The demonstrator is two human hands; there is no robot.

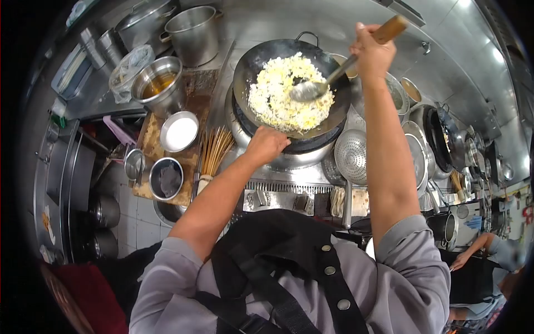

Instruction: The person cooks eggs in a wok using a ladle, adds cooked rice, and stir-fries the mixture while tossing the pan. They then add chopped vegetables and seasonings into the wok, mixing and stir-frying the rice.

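Midway along the steel worktop [218,108], toward its far edge, a large wok [245,75] sits tilted over a round burner ring [300,160]. The wok contains the rice mixture [266,108]: white grains combined with yellow, egg-like pieces and a few green flecks. From where I stand, combining appears well advanced. Remaining unevenness: yellow is concentrated in patches, and dark metal is exposed near the centre. The visible mixture is all inside the wok; none shows in a serving dish.

Left of the wok, a metal pot [170,102] of amber liquid and a smaller bowl [163,135] with white contents stand by the wooden board's far edge. The ladle [305,92] meets the mixture, slightly blurred. Right hand [375,54]: fingers wrapped around the ladle's handle. Left hand [268,145]: fingers curled closed at the wok's near rim; exact contact is hidden.
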